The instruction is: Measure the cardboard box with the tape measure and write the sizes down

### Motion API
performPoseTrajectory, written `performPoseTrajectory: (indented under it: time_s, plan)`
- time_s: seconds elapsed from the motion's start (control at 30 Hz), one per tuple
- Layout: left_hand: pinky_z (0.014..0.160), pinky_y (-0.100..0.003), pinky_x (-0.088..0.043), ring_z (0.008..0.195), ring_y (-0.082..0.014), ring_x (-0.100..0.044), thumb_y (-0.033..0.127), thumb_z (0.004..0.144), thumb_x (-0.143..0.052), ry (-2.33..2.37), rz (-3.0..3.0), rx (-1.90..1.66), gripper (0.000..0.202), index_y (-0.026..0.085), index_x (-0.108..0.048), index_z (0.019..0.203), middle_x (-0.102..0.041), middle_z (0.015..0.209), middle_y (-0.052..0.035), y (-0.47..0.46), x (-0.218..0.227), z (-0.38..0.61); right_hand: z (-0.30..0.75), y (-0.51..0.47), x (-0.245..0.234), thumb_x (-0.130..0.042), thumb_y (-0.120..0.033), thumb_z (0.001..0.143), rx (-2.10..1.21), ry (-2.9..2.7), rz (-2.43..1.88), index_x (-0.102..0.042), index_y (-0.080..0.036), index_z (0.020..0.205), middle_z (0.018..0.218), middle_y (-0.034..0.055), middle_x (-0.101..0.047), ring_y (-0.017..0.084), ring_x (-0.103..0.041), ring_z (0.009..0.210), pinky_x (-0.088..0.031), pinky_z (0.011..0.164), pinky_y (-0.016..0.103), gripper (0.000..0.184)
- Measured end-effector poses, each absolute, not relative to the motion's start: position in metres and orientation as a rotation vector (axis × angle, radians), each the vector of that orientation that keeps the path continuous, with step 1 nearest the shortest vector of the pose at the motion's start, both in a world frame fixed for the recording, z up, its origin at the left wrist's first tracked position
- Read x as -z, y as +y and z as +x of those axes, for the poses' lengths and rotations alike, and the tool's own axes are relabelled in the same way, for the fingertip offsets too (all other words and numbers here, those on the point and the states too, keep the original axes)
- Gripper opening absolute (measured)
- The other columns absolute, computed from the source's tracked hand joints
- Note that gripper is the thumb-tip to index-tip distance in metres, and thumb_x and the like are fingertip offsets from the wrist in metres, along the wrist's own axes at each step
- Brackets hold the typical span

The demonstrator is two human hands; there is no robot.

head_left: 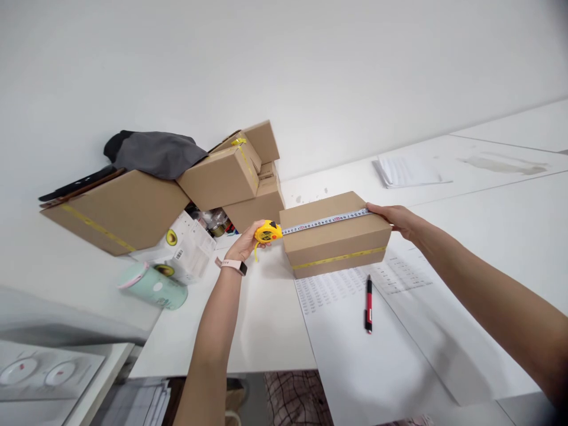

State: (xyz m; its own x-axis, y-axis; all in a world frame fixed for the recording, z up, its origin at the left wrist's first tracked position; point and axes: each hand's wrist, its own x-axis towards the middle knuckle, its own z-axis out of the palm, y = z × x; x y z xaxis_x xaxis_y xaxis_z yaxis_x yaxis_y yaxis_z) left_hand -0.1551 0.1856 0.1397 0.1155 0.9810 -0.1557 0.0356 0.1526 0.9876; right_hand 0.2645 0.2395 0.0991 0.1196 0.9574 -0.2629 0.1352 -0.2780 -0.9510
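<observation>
A white table stretches across the lower frame. Printed papers lie on it, lower right. A brown box sits near the middle, partly over the papers. The right hand holds the box's right end; the left hand, well apart, grips a yellow tape measure just left of the box. Its metal strip lies along the box top. Below is a red-and-black pen.
</observation>
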Motion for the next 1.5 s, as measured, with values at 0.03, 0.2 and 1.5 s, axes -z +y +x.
performPoseTrajectory:
  time_s: [0.03,0.2,1.5]
  plan:
    - [0.047,-0.023,-0.040,0.056,-0.0155,-0.066,0.058,0.078,-0.072,1.213,1.166,-1.000,0.051,0.015,-0.069,0.106,-0.076,0.083,-0.0067,0.185,-0.140,-0.155,0.265,0.239,-0.101,-0.083,-0.055,0.076,-1.192,-1.120,-1.597,-0.072,-0.020,0.080,0.094,0.0144,-0.076,0.029,-0.069,0.093,-0.056,0.074,0.038,0.037]
    - [0.047,-0.024,-0.039,0.055,-0.0160,-0.066,0.057,0.077,-0.072,1.231,1.171,-1.004,0.050,0.015,-0.069,0.104,-0.075,0.081,-0.0058,0.184,-0.140,-0.150,0.261,0.237,-0.110,-0.085,-0.054,0.074,-0.995,-1.242,-1.703,-0.059,-0.024,0.059,0.070,0.0096,-0.066,0.024,-0.060,0.073,-0.046,0.061,0.036,0.042]
    - [0.060,-0.033,-0.059,0.072,-0.0227,-0.073,0.054,0.066,-0.081,0.596,0.566,-1.069,0.064,0.017,-0.058,0.113,-0.066,0.100,-0.0080,0.032,-0.099,0.081,0.169,0.334,-0.129,-0.065,-0.065,0.081,-0.769,-2.081,-1.469,-0.059,-0.022,0.065,0.058,-0.0012,-0.052,0.016,-0.049,0.061,-0.039,0.060,0.030,0.046]
